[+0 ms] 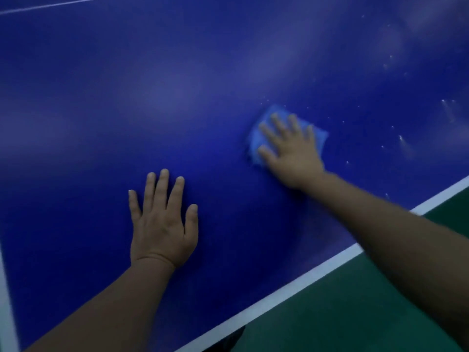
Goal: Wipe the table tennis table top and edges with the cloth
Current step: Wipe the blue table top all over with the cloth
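Presently: your right hand [291, 151], fingers spread flat, presses the light-blue cloth [256, 138] on the blue table top [228, 72]; your left hand [162, 224] rests flat, empty, well apart.

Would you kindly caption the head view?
Right hand presses light-blue cloth on dark-blue table tennis table; left hand rests flat.

Sports hall: table tennis table [177, 97], green floor [355, 313].
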Motion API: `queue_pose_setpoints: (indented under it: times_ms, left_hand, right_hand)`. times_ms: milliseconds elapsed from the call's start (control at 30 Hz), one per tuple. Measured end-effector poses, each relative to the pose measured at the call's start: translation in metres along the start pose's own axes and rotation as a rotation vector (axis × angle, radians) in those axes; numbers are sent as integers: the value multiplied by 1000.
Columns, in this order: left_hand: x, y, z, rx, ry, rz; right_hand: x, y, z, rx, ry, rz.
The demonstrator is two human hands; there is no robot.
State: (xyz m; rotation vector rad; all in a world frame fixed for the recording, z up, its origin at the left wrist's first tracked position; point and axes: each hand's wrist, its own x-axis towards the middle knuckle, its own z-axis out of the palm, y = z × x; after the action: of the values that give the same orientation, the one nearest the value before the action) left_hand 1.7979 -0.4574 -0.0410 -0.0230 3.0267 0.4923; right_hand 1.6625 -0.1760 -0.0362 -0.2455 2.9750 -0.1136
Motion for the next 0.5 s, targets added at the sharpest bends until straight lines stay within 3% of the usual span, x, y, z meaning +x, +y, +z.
queue_pose_setpoints:
  times_ms: [67,133,200,333,400,500]
  left_hand:
    - [1,1,-1,-3,-8,-5]
    - [1,1,-1,3,-15,-10]
    - [1,2,1,17,-13,-11]
    - [1,2,2,40,-10,-14]
    - [2,0,2,42,-25,-20]
    - [3,1,1,40,-24,-26]
  right_hand:
    - [23,33,-13,72,-1,318]
    - [24,23,-13,114,25,456]
    - [10,-20,-4,82,36,362]
    - [-26,-70,10,32,-28,-94]
    - [-14,-36,4,25,-14,-60]
    - [-4,30,-6,45,-22,267]
